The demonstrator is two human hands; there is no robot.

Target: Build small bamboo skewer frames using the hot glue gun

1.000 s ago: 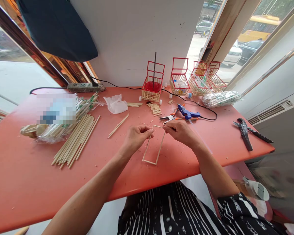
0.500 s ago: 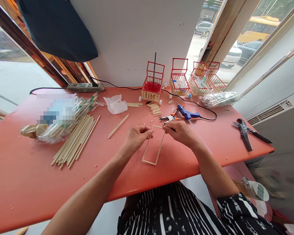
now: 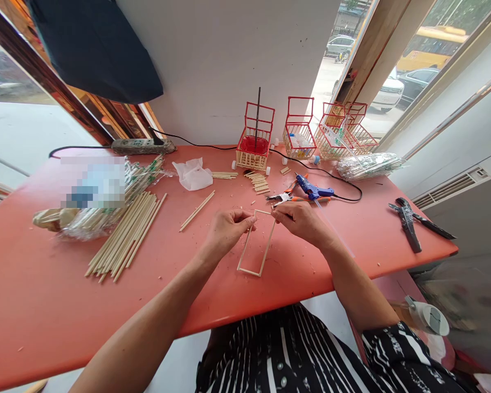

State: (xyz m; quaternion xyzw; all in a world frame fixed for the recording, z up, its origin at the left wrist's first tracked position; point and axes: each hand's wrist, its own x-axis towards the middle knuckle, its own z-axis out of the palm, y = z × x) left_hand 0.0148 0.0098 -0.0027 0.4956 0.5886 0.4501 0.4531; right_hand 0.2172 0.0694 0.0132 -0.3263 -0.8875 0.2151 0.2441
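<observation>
A narrow rectangular frame of thin wooden sticks (image 3: pixel 250 272) lies in front of me at the table's near side. My left hand (image 3: pixel 228 228) pinches its far left corner between thumb and fingers. At the far right corner, my right hand (image 3: pixel 298 219) is closed on the same frame; its fingertips partly hide the joint. Just beyond my right hand rest a blue glue gun (image 3: pixel 313 188) with a clear glue stick and orange-handled pliers (image 3: pixel 284 197). Short cut stick pieces (image 3: pixel 258 183) lie farther back.
Long wooden sticks (image 3: pixel 126 237) lie at left beside plastic-wrapped bundles (image 3: pixel 94 218). Two loose sticks (image 3: pixel 197 210) and a white plastic bag (image 3: pixel 193 174) are nearer the middle. Small stick carts with red rails (image 3: pixel 253 158) line the back. Black clamp-like tools (image 3: pixel 411 226) lie at right.
</observation>
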